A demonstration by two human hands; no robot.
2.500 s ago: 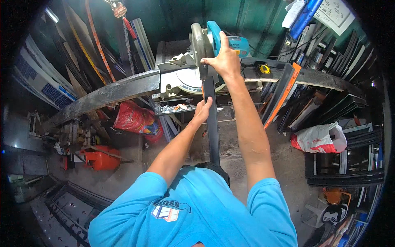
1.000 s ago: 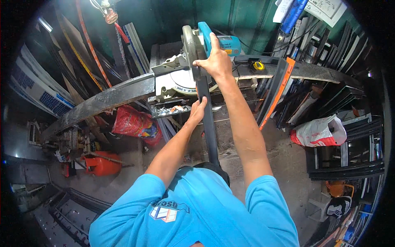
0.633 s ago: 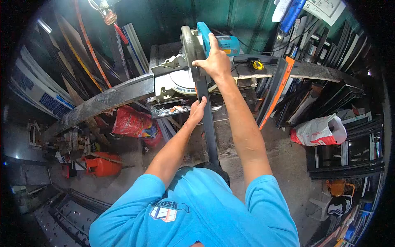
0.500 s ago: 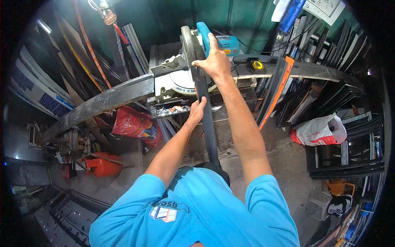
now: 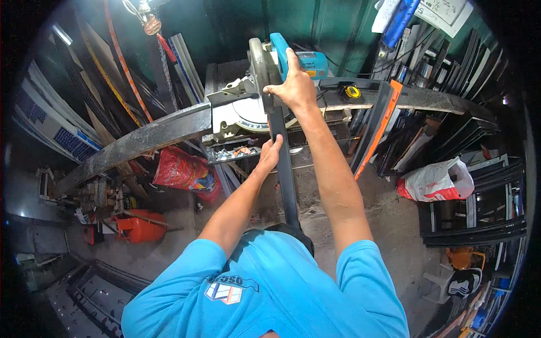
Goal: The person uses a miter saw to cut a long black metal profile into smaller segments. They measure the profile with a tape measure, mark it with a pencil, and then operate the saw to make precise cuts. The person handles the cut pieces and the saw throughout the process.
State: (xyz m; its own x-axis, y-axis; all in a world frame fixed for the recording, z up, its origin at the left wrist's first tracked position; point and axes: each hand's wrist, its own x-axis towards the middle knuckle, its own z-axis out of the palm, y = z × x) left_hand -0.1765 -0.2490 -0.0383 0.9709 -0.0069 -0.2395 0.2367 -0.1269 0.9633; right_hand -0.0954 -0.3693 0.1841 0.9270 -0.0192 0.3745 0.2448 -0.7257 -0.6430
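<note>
A mitre saw with a teal motor housing and a grey blade guard stands on the long bench. My right hand is on the saw's handle, index finger stretched up along it and thumb reaching left against the guard; the other fingers are hidden. From the saw's base, a long dark metal profile runs straight back toward my waist. My left hand is closed round this profile just in front of the saw, thumb against its side. The blade is hidden by the guard.
A yellow tape measure lies on the bench, right of the saw. Beside it leans a dark profile with an orange edge. A tray of small parts sits below the saw. Red and white sacks flank the floor.
Both hands keep their places on the saw and the profile. The whole view has shifted very slightly; nothing else has visibly moved.
</note>
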